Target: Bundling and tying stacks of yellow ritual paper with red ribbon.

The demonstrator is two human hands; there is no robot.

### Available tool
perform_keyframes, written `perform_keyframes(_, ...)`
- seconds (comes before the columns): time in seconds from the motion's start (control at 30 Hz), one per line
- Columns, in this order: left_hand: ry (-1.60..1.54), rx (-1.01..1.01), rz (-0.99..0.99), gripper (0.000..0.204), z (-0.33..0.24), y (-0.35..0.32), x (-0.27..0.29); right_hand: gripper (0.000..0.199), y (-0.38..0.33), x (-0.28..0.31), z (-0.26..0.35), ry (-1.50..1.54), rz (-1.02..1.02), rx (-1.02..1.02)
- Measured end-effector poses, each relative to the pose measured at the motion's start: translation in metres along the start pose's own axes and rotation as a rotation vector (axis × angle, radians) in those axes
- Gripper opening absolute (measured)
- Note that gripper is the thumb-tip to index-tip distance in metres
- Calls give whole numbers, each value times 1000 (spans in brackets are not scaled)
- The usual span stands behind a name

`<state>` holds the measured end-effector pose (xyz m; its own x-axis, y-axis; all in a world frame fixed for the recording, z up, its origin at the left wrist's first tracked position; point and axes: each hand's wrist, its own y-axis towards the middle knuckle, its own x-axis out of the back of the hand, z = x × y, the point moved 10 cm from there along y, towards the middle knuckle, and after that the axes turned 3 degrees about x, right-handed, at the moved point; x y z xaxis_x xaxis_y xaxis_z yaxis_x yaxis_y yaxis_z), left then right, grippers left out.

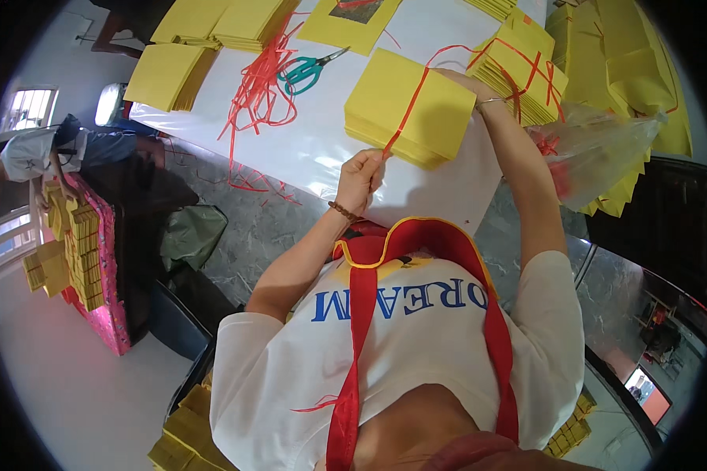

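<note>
A thick stack of yellow paper sheets [408, 98] sits on the white-covered table [322, 145] in front of me. A flat red ribbon [411, 108] runs across its top and down the near side. At the near edge of the stack, my left hand [360, 182] is closed on the ribbon's end. My right hand [465, 83] reaches round the stack's far right side, its fingers hidden behind the paper. Beyond it stands another yellow stack [518, 69], with red ribbon crossed over it. Green-handled scissors [306, 72] lie to the left with blades parted.
Loose red ribbons [263, 82] lie tangled left of the scissors, some hanging over the table edge. More yellow stacks [169, 76] stand at the far left. A clear plastic bag [605, 149] bulges at the right edge. Another person [63, 153] is at a pink-covered table [110, 267] further left.
</note>
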<state>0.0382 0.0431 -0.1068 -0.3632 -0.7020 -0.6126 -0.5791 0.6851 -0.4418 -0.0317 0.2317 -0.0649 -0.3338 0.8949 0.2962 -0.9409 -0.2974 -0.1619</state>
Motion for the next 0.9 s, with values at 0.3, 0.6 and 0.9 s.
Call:
perform_keyframes(0.3,157,-133,-300,12,-13,-4,44,40,-36,-33,10,126,-192,76)
perform_keyframes(0.6,-43,-53,-130,9,-25,10,65,45,-74,-76,6,593,-641,-43)
perform_keyframes(0.9,-116,-105,177,35,-43,22,23,38,-101,-88,-21,478,-818,221)
